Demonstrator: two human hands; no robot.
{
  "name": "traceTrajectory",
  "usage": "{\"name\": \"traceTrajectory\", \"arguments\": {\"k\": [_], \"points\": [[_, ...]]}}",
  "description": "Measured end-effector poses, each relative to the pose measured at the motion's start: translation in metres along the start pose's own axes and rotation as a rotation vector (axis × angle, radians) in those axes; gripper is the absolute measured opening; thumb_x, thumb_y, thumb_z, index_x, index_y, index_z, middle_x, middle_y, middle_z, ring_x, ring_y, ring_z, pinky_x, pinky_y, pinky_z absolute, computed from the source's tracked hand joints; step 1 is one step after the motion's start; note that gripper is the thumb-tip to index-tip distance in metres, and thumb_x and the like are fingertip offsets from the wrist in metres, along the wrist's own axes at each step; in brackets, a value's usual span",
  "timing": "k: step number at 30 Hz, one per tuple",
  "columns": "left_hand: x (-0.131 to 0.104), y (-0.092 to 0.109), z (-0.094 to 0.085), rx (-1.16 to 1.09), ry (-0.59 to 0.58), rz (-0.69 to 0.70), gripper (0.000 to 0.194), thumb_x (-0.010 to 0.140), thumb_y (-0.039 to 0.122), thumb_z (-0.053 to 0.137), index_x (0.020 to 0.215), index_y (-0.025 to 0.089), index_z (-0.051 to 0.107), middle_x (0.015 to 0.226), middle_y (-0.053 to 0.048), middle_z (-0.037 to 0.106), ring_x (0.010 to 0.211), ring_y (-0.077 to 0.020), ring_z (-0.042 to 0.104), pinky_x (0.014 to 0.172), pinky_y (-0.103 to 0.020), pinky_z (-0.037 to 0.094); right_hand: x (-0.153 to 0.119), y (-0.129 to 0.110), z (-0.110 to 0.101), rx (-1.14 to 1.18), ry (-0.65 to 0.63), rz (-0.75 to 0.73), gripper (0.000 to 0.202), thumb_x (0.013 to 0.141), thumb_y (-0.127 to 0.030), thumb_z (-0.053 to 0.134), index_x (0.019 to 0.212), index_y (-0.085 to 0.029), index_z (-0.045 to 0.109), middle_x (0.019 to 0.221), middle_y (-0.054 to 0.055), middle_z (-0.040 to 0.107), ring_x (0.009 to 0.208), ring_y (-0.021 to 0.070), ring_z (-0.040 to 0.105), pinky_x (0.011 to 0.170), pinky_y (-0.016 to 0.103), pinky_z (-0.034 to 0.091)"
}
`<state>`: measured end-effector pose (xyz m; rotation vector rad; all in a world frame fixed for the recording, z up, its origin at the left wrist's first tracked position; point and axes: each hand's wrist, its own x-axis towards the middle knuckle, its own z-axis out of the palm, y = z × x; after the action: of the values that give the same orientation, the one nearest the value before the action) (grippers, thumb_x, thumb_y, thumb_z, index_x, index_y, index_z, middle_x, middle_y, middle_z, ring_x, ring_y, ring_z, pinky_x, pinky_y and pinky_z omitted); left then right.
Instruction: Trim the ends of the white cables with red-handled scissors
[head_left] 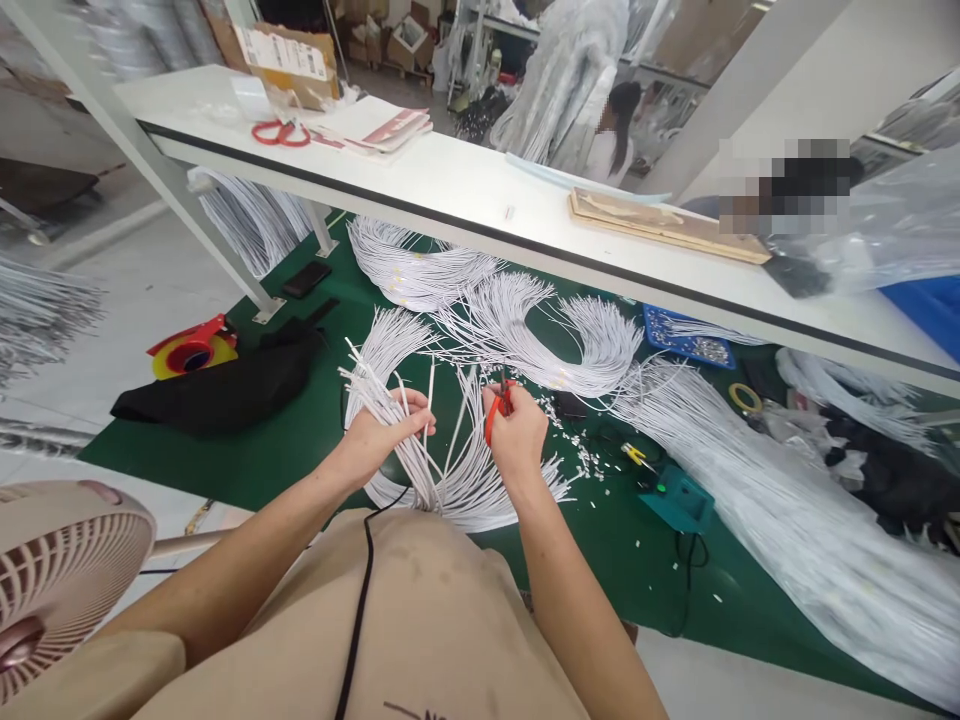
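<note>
A bunch of white cables point(409, 447) is wrapped in my left hand point(379, 430), their ends sticking up past the thumb. My right hand point(517, 430) is closed around red-handled scissors point(498, 405), whose dark blades point away from me. Between the hands, single strands stand up from a looped bundle of white cables point(480, 490) on the green mat. Small white cut-off bits point(589, 455) lie scattered just right of my right hand. Whether the blades touch a cable I cannot tell.
Coiled white cable bundles point(517, 330) lie beyond my hands. A long bundle point(750, 500) runs along the right. A teal device point(679, 498) and yellow-handled cutters point(634, 454) sit at right; a tape dispenser point(193, 350) and black cloth point(232, 385) at left. A white shelf point(465, 185) crosses above.
</note>
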<state>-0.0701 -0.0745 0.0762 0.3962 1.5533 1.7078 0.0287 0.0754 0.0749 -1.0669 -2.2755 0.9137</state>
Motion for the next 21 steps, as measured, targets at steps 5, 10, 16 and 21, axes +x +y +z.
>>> {"name": "traceTrajectory", "arguments": {"k": [5,10,16,21], "points": [[-0.002,0.001,0.007,0.046,-0.115,0.052,0.021,0.072,0.031,0.064,0.083,0.019,0.051,0.069,0.001,0.061,0.070,-0.0150,0.058,0.068,-0.028,0.041,0.017,-0.035,-0.009,0.577,-0.257,-0.032,0.026,0.076,-0.040,0.053,0.081,-0.017,0.065,0.070,0.001,0.059,0.062,0.0116,0.051,0.063,0.025,0.041],[-0.003,0.002,0.007,0.022,-0.224,0.037,0.022,0.074,0.030,0.064,0.084,0.019,0.048,0.072,0.000,0.060,0.069,-0.0150,0.058,0.066,-0.028,0.041,0.021,-0.035,-0.008,0.826,-0.689,0.025,0.023,0.072,-0.038,0.060,0.068,-0.015,0.062,0.057,-0.003,0.052,0.052,0.0076,0.045,0.056,0.023,0.039],[-0.001,0.006,0.010,-0.082,-0.114,0.076,0.028,0.066,0.028,0.071,0.082,0.018,0.051,0.070,0.002,0.054,0.063,-0.0114,0.052,0.059,-0.024,0.039,-0.003,-0.031,0.001,0.812,-0.537,0.055,0.020,0.071,-0.036,0.062,0.068,-0.016,0.063,0.058,-0.004,0.053,0.053,0.0077,0.045,0.053,0.021,0.037],[-0.001,0.005,0.014,-0.067,-0.096,0.081,0.028,0.066,0.027,0.071,0.085,0.017,0.052,0.070,0.002,0.058,0.065,-0.0114,0.055,0.062,-0.024,0.040,-0.011,-0.027,0.000,0.776,-0.558,0.102,0.018,0.069,-0.033,0.062,0.072,-0.016,0.065,0.057,-0.003,0.053,0.053,0.0095,0.048,0.054,0.023,0.039]]}}
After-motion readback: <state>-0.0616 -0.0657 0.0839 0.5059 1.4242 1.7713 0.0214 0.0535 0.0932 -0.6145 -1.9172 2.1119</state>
